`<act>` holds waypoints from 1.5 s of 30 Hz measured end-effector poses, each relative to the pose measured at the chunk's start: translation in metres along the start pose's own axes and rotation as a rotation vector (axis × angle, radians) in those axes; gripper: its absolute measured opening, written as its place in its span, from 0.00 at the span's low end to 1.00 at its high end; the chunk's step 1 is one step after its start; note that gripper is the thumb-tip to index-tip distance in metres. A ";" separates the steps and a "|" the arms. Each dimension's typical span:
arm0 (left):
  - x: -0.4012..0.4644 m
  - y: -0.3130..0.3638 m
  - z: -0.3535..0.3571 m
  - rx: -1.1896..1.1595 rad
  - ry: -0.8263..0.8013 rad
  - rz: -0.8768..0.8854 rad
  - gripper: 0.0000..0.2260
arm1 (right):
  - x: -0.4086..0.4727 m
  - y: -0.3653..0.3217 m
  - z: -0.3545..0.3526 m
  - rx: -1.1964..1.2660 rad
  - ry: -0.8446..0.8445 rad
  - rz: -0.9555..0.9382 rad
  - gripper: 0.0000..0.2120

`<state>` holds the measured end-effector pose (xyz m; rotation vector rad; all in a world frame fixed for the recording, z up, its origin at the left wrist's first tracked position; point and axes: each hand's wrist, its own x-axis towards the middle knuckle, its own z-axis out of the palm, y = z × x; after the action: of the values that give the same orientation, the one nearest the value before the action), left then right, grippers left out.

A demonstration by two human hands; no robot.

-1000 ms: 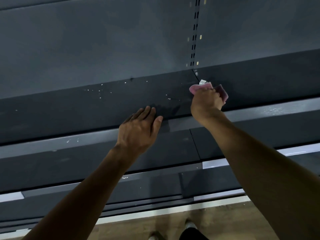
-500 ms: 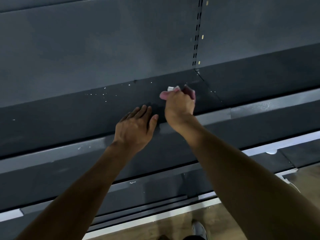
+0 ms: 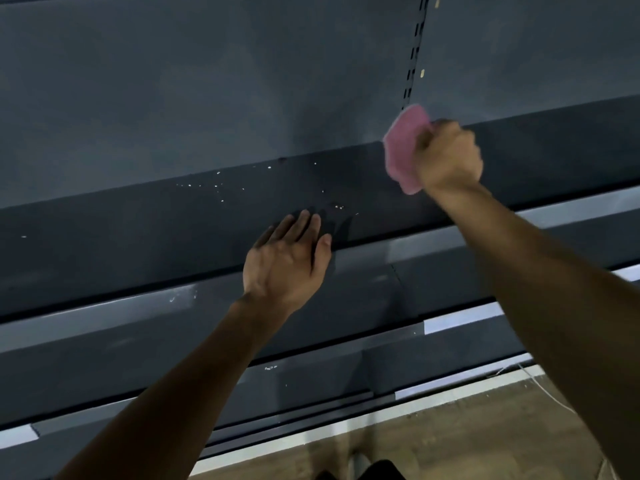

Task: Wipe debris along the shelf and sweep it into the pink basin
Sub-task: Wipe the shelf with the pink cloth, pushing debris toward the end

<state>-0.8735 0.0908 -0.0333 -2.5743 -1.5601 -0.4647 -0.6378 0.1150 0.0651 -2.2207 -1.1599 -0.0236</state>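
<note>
A dark grey shelf [image 3: 138,220] runs across the view, with small white crumbs of debris [image 3: 218,185] scattered on its middle and a few more [image 3: 339,206] just beyond my left fingertips. My right hand [image 3: 448,155] is shut on a pink cloth [image 3: 405,150], held near the back of the shelf by the slotted upright, right of the crumbs. My left hand [image 3: 287,254] lies flat and open at the shelf's front edge, fingers together, holding nothing. No pink basin is in view.
A slotted upright [image 3: 412,64] divides the grey back panel. Lower shelves [image 3: 138,341] step out below with pale edge strips [image 3: 460,320]. Wooden floor [image 3: 450,434] and a thin white cord [image 3: 550,393] show at the bottom right.
My right hand swept the cloth left toward my left hand, then swung back right and up to the upright. A small cluster of crumbs now lies near my left fingertips. My left hand stayed put.
</note>
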 end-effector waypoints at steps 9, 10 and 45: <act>0.000 0.002 -0.001 0.014 0.041 0.001 0.26 | 0.043 0.032 0.041 -0.123 -0.179 -0.153 0.17; 0.000 0.002 0.000 0.012 0.050 -0.005 0.25 | 0.042 0.036 0.051 -0.125 -0.235 -0.220 0.15; -0.001 0.004 0.009 0.020 0.180 -0.005 0.23 | 0.018 0.091 0.017 -0.297 -0.164 -0.042 0.14</act>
<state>-0.8686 0.0897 -0.0414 -2.4372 -1.5020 -0.6582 -0.5635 0.0989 0.0095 -2.4947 -1.3664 -0.0337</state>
